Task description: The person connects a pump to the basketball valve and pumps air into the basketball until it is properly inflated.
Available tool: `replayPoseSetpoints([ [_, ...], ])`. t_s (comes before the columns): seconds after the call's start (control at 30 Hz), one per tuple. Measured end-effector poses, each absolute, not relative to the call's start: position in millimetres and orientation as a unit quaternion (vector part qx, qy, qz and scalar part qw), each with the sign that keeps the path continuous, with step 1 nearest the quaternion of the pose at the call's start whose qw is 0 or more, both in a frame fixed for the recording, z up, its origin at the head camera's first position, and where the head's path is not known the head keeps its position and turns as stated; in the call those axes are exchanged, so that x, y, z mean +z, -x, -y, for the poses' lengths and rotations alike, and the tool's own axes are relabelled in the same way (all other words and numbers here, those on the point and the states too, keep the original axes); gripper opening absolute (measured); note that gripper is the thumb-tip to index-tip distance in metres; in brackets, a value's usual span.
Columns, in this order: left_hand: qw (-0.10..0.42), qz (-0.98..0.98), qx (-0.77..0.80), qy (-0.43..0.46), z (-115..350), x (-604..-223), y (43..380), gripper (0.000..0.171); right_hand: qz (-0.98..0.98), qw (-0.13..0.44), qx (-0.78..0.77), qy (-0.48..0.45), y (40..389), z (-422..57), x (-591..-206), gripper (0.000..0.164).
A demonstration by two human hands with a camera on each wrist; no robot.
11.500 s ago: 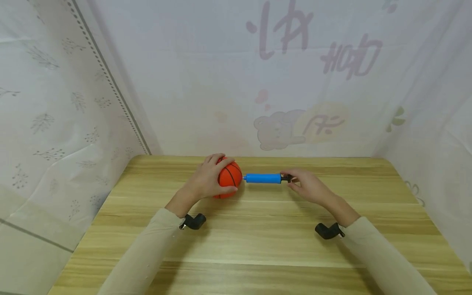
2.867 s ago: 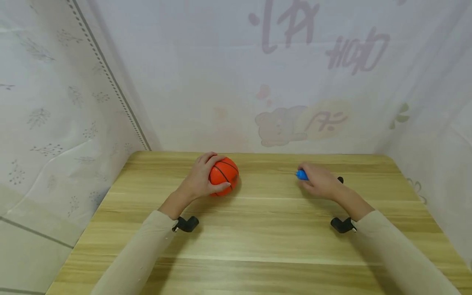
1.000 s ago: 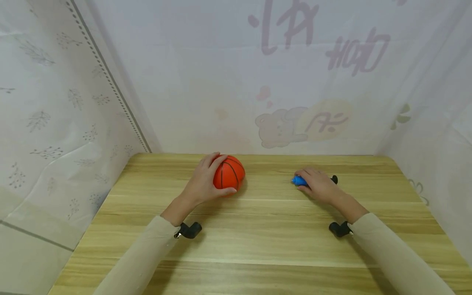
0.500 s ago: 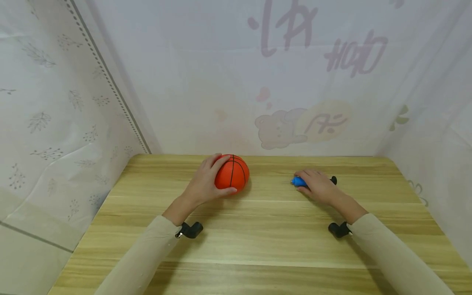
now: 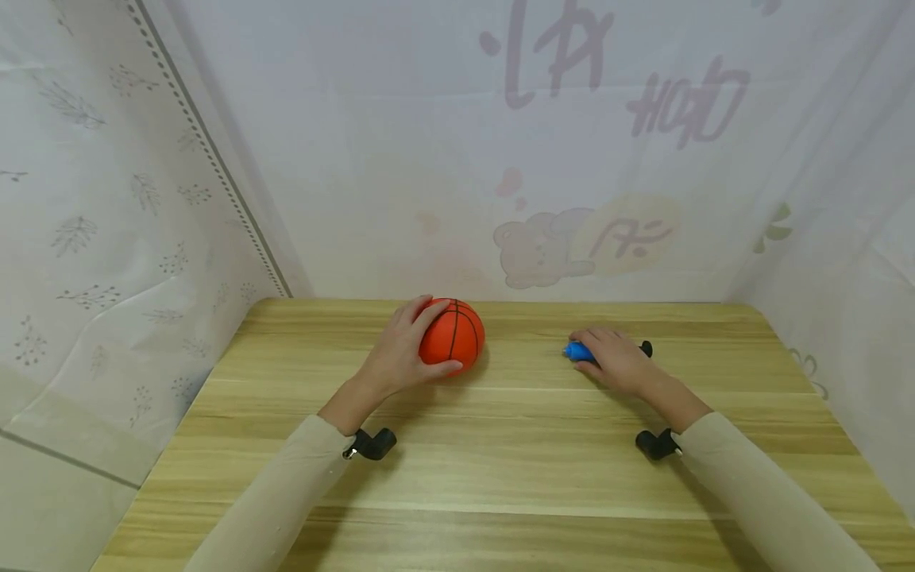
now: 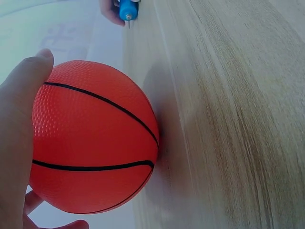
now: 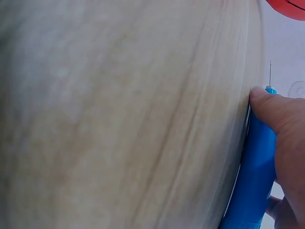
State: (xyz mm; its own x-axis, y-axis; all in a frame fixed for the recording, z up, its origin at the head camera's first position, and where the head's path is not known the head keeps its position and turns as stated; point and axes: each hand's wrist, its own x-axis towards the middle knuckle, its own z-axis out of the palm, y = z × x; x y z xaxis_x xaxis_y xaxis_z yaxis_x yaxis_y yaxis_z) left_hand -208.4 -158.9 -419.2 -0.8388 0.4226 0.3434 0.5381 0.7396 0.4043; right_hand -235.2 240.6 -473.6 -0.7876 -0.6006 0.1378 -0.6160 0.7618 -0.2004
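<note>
An orange-red toy basketball (image 5: 457, 338) with black seams sits near the back of the table, left of its middle. My left hand (image 5: 400, 349) grips its left side, thumb in front and fingers over the back; the left wrist view shows the ball's pebbled surface (image 6: 95, 129) and the thumb (image 6: 21, 95). To the right, my right hand (image 5: 618, 361) holds a blue hand pump (image 5: 577, 351) round its barrel. The pump's thin needle (image 7: 270, 74) points left towards the ball, apart from it. A black handle end (image 5: 646, 348) shows behind the hand; most of the barrel is hidden there.
The wood-grain table (image 5: 500, 469) has its back edge just beyond the ball and pump. A pale printed curtain (image 5: 372, 199) hangs behind and along both sides. Black camera mounts (image 5: 375, 443) sit at both wrists.
Earlier the needle met the ball, with the right hand at the pump's handle; the pump has since moved right, gripped round its barrel. Lately the left hand has turned the ball and shifted it slightly right.
</note>
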Motion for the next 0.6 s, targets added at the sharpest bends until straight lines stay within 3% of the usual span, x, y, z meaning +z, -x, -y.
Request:
replayPoseSetpoints([
  [0.27, 0.122, 0.924, -0.249, 0.264, 158.6, -415.5, 208.9, 0.094, 0.940, 0.029, 0.110, -0.322, 235.5, -241.0, -470.0, 0.049],
  [0.6, 0.115, 0.929, -0.246, 0.252, 193.4, -398.3, 205.8, 0.081, 0.947, 0.020, 0.132, -0.291, 238.5, -258.2, -438.1, 0.054],
])
